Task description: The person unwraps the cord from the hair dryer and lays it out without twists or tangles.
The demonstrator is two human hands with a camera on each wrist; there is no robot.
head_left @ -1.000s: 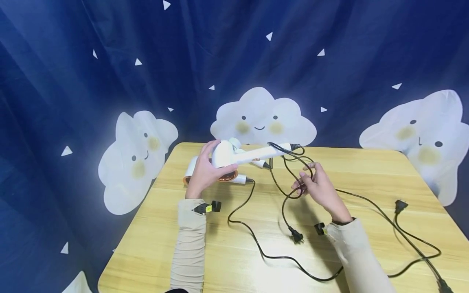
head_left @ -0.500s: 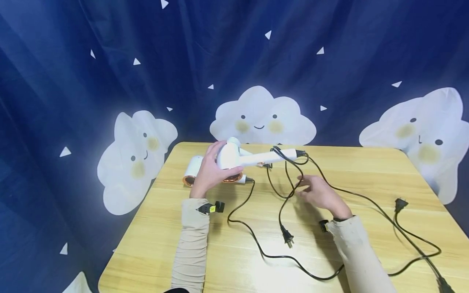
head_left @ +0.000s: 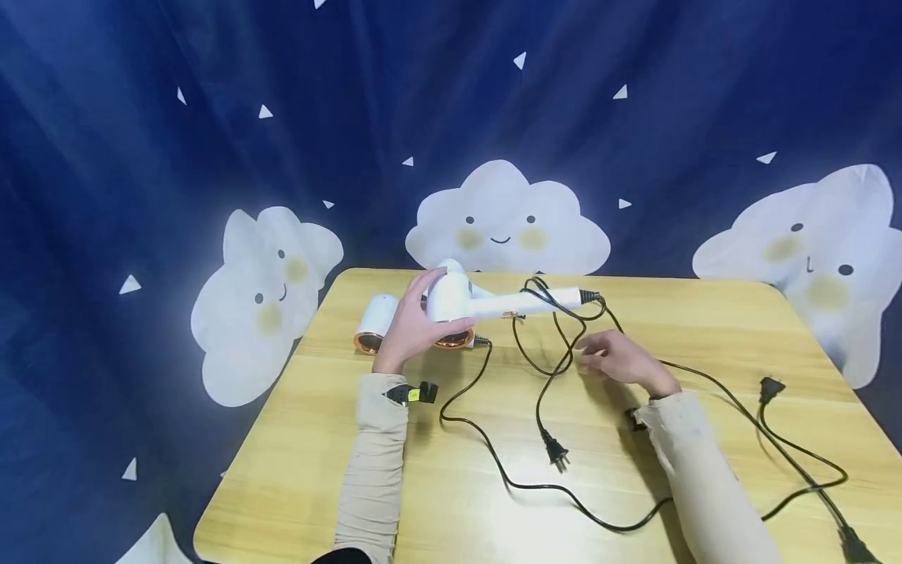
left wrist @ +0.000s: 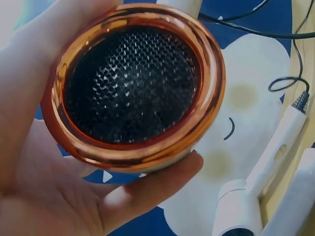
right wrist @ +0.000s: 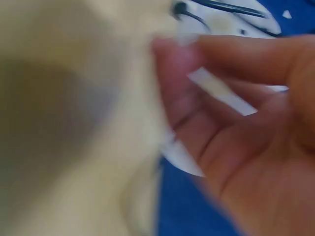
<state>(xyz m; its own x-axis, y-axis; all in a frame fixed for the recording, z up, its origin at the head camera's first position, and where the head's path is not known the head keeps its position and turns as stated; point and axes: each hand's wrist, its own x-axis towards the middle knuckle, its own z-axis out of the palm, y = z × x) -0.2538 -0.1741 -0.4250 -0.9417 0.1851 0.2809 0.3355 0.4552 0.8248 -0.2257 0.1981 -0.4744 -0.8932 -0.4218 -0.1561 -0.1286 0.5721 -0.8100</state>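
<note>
My left hand (head_left: 412, 327) grips the round head of a white hair dryer (head_left: 521, 304), its handle pointing right. In the left wrist view, the thumb and fingers hold it around its copper-rimmed grille (left wrist: 133, 118). A black power cord (head_left: 546, 294) loops over the handle end, and a two-pin plug (head_left: 555, 450) is below. My right hand (head_left: 623, 362) is beside the cord, fingers loosely bent and holding nothing; the right wrist view is blurred. A second white hair dryer (head_left: 377, 317) lies left of the held one. Part of a third (left wrist: 275, 152) shows behind it.
Another black cord (head_left: 493, 450) winds over the wooden table (head_left: 296, 470) and passes under the right forearm. On the right lie two more plugs, one upright (head_left: 771, 388) and one at the front edge (head_left: 854, 544). A blue cloud-print curtain (head_left: 423, 94) hangs behind the table.
My right hand has let go of the looped cord and drawn slightly right. The left hand has shifted the hair dryer a little to the right, and its plug has moved left.
</note>
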